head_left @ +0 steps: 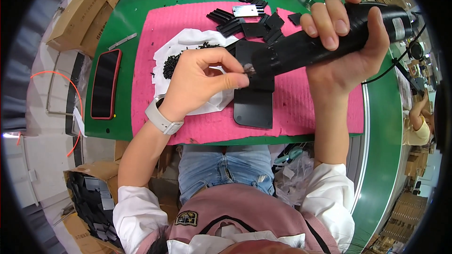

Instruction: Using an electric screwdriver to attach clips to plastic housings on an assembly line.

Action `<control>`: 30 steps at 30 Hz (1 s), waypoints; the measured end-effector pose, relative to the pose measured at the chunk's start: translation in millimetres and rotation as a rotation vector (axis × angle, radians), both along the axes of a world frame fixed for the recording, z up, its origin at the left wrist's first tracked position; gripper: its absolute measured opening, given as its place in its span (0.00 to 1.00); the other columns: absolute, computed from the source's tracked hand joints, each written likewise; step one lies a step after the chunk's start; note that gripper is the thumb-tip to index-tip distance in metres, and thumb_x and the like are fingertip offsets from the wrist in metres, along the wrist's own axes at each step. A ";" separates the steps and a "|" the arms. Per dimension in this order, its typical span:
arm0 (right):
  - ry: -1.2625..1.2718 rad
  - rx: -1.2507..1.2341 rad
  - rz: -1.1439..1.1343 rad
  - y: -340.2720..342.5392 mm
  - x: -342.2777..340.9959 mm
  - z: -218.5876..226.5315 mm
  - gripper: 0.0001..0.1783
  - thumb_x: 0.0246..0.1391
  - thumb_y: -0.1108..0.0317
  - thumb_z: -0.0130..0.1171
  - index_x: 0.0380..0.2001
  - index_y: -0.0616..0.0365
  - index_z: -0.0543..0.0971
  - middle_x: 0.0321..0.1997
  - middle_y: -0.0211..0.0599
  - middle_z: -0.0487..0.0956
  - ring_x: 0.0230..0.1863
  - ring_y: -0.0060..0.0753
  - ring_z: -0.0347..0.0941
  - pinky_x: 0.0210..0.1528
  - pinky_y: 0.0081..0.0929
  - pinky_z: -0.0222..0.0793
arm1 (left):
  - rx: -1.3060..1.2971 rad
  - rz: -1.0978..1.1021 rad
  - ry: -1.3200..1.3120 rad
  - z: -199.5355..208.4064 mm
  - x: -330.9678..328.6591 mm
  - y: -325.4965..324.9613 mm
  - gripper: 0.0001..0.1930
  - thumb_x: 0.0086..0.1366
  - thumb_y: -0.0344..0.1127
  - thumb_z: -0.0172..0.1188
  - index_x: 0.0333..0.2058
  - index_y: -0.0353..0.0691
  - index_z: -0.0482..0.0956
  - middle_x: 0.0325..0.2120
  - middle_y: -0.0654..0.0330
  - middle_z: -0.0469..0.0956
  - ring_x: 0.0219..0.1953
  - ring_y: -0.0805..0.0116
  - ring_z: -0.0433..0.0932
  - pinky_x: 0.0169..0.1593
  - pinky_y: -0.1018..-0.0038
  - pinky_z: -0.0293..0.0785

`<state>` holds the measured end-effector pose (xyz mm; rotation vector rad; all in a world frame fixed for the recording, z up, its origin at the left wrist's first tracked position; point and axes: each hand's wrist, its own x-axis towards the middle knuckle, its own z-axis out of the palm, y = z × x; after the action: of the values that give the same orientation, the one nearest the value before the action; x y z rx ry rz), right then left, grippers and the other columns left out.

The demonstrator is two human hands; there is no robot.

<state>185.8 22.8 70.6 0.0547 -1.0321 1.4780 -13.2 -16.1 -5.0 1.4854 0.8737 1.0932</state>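
A black electric screwdriver [306, 47] lies across my right hand [346, 42], its fingers wrapped round the barrel and its nose pointing left. At that nose, the thumb and forefinger of my left hand [207, 75] are pinched together by the bit; whatever they hold is too small to make out. Below the tool is a flat black plastic part [253, 108] with rounded corners, its middle partly covered by the screwdriver. Small black screws [171, 66] sit heaped on a white cloth [162, 49], partly behind my left hand.
Black plastic pieces [254, 29] and a silver metal plate [248, 10] lie toward the back of the pink foam mat [150, 28]. A red-edged phone [106, 84] rests on the green table [127, 11] at left. Beside me stands a carton of black parts [92, 202]. A black cable [400, 59] trails right.
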 end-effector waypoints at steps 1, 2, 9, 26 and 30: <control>0.000 0.000 0.000 2.5 3.3 1.3 0.18 0.58 0.54 0.44 0.41 0.58 0.70 0.20 0.27 0.64 0.18 0.22 0.58 0.31 0.25 0.56 | 0.059 -0.001 -0.001 -0.7 2.7 0.9 0.14 0.51 0.34 0.69 0.33 0.34 0.78 0.25 0.64 0.76 0.29 0.77 0.74 0.33 0.82 0.69; -0.076 0.013 0.051 6.8 7.9 2.9 0.18 0.58 0.54 0.44 0.41 0.58 0.70 0.20 0.27 0.64 0.18 0.22 0.58 0.30 0.24 0.56 | 0.117 -0.001 -0.001 -2.6 4.4 2.0 0.18 0.51 0.39 0.70 0.36 0.35 0.78 0.25 0.64 0.76 0.28 0.78 0.74 0.31 0.83 0.68; -0.363 0.202 -0.086 7.3 -2.5 -9.6 0.17 0.57 0.58 0.42 0.43 0.58 0.69 0.19 0.28 0.65 0.14 0.21 0.57 0.24 0.24 0.56 | 0.015 0.188 0.399 -6.7 7.5 1.9 0.25 0.61 0.46 0.59 0.45 0.27 0.70 0.19 0.59 0.74 0.18 0.75 0.71 0.24 0.77 0.65; -0.644 -0.009 -0.105 -11.8 -24.9 0.9 0.17 0.40 0.71 0.68 0.33 0.61 0.72 0.23 0.31 0.74 0.20 0.18 0.69 0.24 0.15 0.65 | -0.355 -0.038 0.095 -13.7 14.3 2.7 0.16 0.61 0.30 0.56 0.41 0.26 0.61 0.19 0.55 0.75 0.13 0.70 0.75 0.15 0.78 0.66; -0.689 0.061 -0.121 -7.8 -24.4 -2.5 0.15 0.43 0.69 0.66 0.33 0.61 0.72 0.24 0.32 0.74 0.21 0.19 0.70 0.24 0.16 0.65 | -0.351 -0.021 0.101 -12.5 16.2 3.4 0.15 0.61 0.29 0.56 0.39 0.27 0.61 0.18 0.56 0.74 0.13 0.70 0.74 0.15 0.77 0.65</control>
<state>161.4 15.0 68.1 -0.4967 -1.5976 1.3772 3.0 -12.8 -17.5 1.2597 1.0581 0.8052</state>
